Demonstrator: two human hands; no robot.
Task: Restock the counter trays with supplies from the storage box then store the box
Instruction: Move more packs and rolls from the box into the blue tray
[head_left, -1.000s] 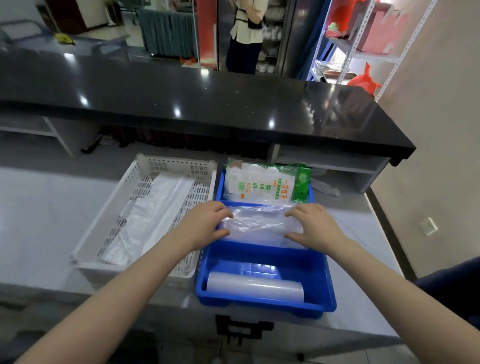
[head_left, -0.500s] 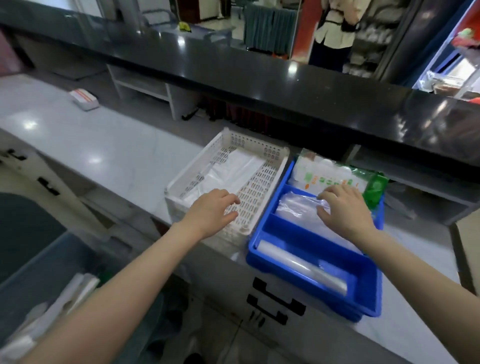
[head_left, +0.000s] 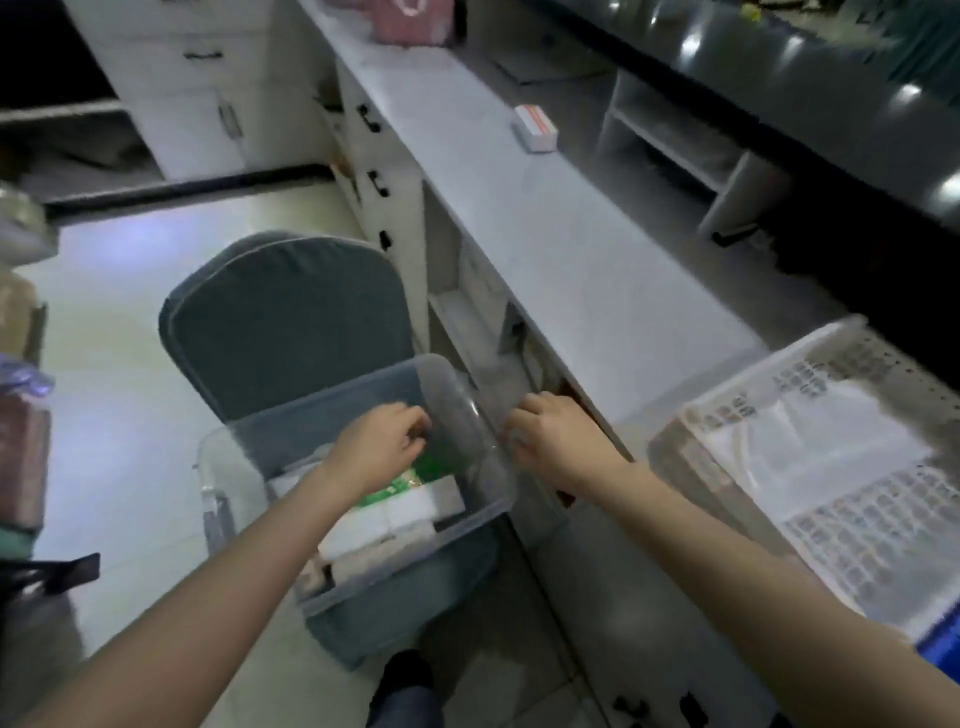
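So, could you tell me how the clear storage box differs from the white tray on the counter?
The storage box has smooth see-through walls; the white tray has white walls full of holes. The storage box sits low on a chair, the white tray up on the counter. The storage box holds white and green packets; the white tray holds clear plastic. Both are open-topped, rectangular plastic containers.

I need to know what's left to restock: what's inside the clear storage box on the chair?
White packs and a green-printed packet lie inside the clear box, with the left hand in it too. Anything beneath them is covered.
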